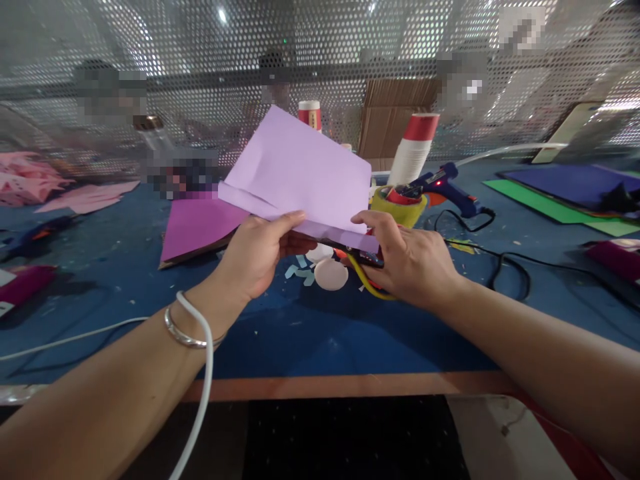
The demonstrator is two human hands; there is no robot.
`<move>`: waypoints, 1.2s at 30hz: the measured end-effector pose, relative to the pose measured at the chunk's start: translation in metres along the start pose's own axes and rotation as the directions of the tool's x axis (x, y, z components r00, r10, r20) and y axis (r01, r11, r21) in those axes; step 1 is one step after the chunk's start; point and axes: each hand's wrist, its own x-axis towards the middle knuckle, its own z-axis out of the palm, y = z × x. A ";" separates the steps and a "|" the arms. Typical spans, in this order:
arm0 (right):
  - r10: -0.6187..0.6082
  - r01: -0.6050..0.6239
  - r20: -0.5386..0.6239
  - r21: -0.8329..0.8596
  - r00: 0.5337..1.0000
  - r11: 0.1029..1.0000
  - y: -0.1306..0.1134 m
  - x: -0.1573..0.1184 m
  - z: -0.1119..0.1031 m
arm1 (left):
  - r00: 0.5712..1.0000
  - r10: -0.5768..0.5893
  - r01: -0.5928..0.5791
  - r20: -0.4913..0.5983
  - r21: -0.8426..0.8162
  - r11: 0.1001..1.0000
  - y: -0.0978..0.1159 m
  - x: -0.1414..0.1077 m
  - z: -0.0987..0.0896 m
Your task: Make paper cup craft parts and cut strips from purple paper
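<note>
A light purple sheet point(305, 167) is held up above the blue table, its near edge folded over in a narrow strip. My left hand point(260, 253) grips the folded edge, thumb on top and fingers underneath. At the right end of the strip, my right hand point(405, 257) is closed round the paper and a dark, flat tool with a yellow handle point(367, 280), partly hidden by the fingers. Below the sheet lie a pale round disc point(331, 274) and small light-blue scraps point(300, 273).
A blue glue gun point(453, 190) rests on a yellow roll point(400, 210) beside stacked paper cups point(413, 153). Magenta paper point(200, 223) lies left, green and dark blue sheets point(565, 190) right. A white cable point(207, 373) hangs across my left wrist.
</note>
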 end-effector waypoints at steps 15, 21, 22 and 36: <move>-0.031 0.047 -0.124 0.129 0.992 0.991 0.007 0.001 0.002 | 0.991 0.125 -0.127 -0.038 -0.054 0.990 -0.005 0.005 -0.002; -0.054 0.062 -0.072 0.108 0.996 0.992 0.011 0.000 0.005 | 0.995 0.095 -0.094 0.004 -0.063 0.994 -0.004 0.006 -0.005; -0.057 0.064 -0.070 0.096 0.996 0.993 0.011 0.000 0.005 | 0.996 0.094 -0.093 0.006 -0.055 0.994 -0.004 0.006 -0.004; -0.106 0.109 -0.108 0.024 0.988 0.994 0.007 0.002 0.004 | 1.000 -0.015 0.015 0.000 -0.054 0.998 -0.004 0.003 -0.004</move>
